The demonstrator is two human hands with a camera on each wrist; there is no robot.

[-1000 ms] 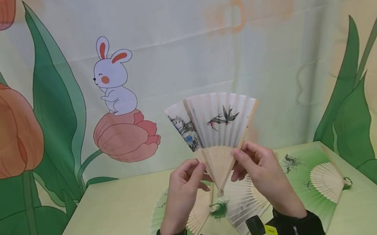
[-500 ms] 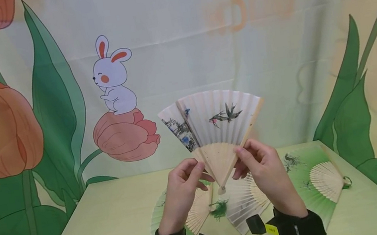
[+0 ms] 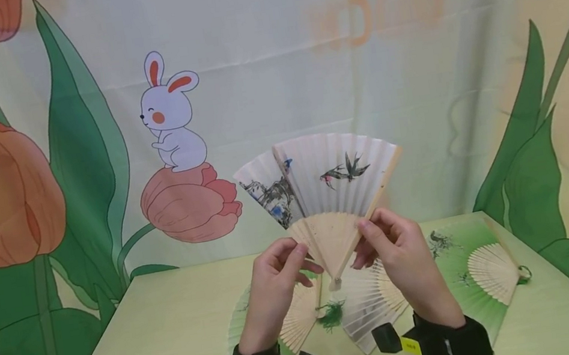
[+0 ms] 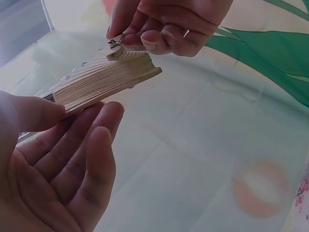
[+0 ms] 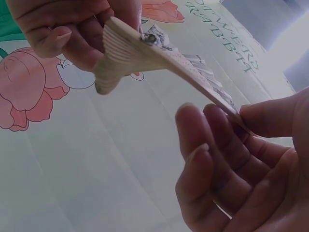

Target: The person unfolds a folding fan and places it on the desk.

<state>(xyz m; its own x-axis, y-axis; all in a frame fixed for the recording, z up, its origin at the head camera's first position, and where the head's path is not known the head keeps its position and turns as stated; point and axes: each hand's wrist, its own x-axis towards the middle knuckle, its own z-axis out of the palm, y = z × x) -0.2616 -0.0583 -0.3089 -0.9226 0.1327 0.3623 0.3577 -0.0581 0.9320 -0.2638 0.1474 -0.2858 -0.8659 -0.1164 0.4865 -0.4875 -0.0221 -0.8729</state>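
Observation:
A white folding fan, painted with two swallows and a dark rocky motif, is held up, partly spread, pivot downward. My left hand pinches its left side low on the bare wooden ribs, between thumb and fingers. On the other side, my right hand grips the outer guard stick the same way. The left wrist view shows the fan's ribs stacked close together near the left thumb. Seen from the right wrist, the rib ends flare out beneath the pivot.
Beneath the hands on the table lie a spread green fan with a green tassel and a whitish fan. Another green fan lies spread at the right. A printed curtain hangs behind the table.
The white fan has spread wider, showing more of its painted left part, and has risen slightly. My right hand has shifted a little right and up; the left has barely moved.

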